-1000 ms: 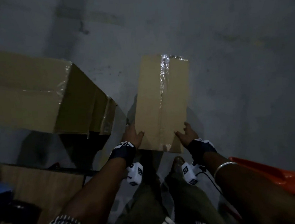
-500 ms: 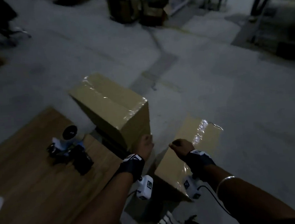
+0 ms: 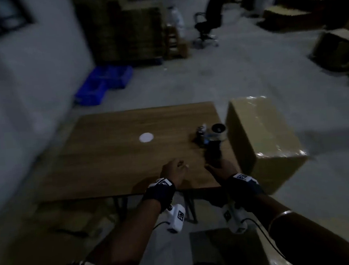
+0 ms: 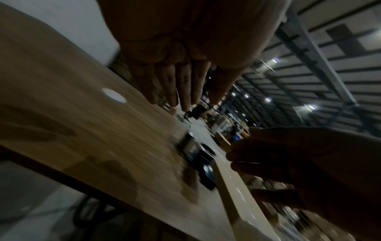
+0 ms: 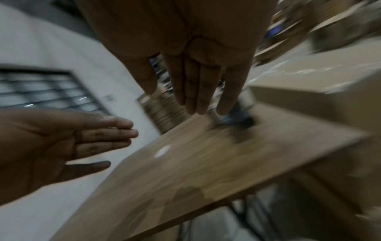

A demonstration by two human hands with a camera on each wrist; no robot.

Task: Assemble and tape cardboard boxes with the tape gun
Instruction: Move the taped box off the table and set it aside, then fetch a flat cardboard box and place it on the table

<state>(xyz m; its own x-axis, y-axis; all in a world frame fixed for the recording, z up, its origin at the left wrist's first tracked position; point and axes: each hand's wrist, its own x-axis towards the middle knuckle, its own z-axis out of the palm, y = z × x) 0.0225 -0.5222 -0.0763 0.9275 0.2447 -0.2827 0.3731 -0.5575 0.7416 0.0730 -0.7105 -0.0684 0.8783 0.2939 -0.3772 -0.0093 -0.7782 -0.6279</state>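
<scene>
Dim warehouse; desk (image 3: 116, 158) bare but for tape gun (image 3: 211, 138) nr right edge. Left hand (image 3: 174, 171) & right hand (image 3: 221, 168) fingers straight, holding nothing. Between boxes; next: fetch flat carton.

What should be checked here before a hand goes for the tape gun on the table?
1. Right hand free: ok, fingers straight, holding nothing.
2. Left hand free: ok, fingers extended.
3. Tape gun within view on the table: ok, near the right edge, ahead of the right hand.
4. Handle facing the person: ok, as far as the blur allows.
5. Taped box beside the table: ok, seam looks taped.
6. Next box ready on the table: not ok, none there.
</scene>
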